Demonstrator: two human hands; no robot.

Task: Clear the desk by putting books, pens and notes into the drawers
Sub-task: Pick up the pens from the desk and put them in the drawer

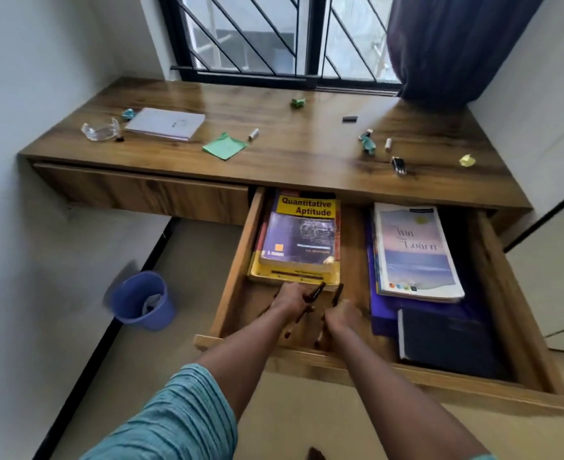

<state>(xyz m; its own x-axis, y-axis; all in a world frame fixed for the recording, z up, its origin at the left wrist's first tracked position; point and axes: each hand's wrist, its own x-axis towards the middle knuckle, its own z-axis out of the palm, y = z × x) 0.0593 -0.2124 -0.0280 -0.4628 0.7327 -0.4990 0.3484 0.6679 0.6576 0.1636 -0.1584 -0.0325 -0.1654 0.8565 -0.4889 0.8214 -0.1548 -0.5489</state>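
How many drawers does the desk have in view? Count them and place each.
2. A closed drawer sits under the desk on the left; an open drawer is pulled out to its right, holding books. More may be hidden.

Motion blur smears the left grip point(290, 298) and the right grip point(343, 316), so single fingers cannot be told. Dark pens point(315, 291) stick out of both, their number unclear. The yellow book point(302, 234) has its far end tucked under the counter point(307, 161) edge and hides most of the books beneath it. The pale book point(415, 250) covers most of a purple folder point(382, 313), and its title is unreadable. A dark thing point(315, 454) is cut off by the bottom edge. The small black piece point(349, 119) is too small to name.
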